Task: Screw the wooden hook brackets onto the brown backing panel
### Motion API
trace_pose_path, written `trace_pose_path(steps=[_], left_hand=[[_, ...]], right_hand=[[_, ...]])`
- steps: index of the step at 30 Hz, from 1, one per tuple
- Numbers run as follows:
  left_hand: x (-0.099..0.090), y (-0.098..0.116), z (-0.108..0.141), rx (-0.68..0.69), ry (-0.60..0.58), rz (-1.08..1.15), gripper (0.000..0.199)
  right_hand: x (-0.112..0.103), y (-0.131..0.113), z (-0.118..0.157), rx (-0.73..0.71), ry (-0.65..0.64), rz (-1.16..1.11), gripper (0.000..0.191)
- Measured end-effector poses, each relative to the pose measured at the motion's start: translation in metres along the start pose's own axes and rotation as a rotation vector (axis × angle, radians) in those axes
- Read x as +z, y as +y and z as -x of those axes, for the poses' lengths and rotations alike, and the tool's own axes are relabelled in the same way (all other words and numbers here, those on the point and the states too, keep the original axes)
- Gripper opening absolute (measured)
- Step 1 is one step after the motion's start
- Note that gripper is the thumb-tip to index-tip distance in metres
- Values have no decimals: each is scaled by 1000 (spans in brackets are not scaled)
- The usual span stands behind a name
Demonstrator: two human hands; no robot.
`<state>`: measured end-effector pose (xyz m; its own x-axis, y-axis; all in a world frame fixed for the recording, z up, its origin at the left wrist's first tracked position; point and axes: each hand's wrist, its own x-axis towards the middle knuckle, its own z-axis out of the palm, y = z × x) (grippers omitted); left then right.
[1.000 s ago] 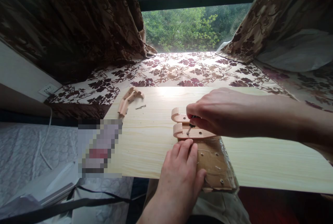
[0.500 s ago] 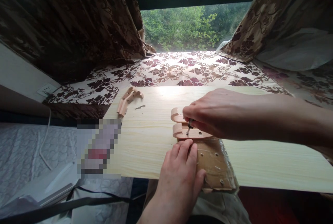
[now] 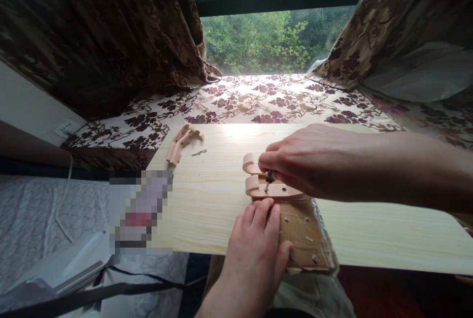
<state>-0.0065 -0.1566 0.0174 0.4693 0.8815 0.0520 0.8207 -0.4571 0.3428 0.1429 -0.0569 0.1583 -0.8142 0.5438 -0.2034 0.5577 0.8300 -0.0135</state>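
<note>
My right hand (image 3: 291, 160) is closed around a screwdriver (image 3: 269, 179), its handle mostly hidden in my fist. The tip stands in a screw hole of the nearer wooden hook (image 3: 275, 191), whose second hole shows a dark screw. A second wooden hook (image 3: 248, 162) lies just behind, partly covered by my hand. Both rest by a brown cardboard-covered block (image 3: 303, 232) wrapped in clear tape, with several small screws or holes on its face. My left hand (image 3: 256, 239) lies flat on the block's left side, fingertips touching the nearer hook's edge.
More wooden hooks (image 3: 181, 143) are bunched at the pale wooden board's (image 3: 207, 205) back left, with some loose screws (image 3: 199, 152) beside them. Behind the board is a flower-patterned window seat (image 3: 266, 96). A black strap (image 3: 125, 286) crosses the lower left.
My right hand has turned slightly around the screwdriver, while its tip stays in the same hole. My left hand keeps its place on the block.
</note>
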Motion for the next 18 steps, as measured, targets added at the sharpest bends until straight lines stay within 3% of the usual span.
trace_pose_path(steps=[11,15,18], left_hand=[[0,0,0,9,10,6,51],[1,0,1,16,21,5,51],[2,0,1,13,24,2,51]], right_hand=[[9,-1,-11,148,76,99,20],[1,2,-5,31,12,41,8],[0,4,-2,-33,24,-3,11]])
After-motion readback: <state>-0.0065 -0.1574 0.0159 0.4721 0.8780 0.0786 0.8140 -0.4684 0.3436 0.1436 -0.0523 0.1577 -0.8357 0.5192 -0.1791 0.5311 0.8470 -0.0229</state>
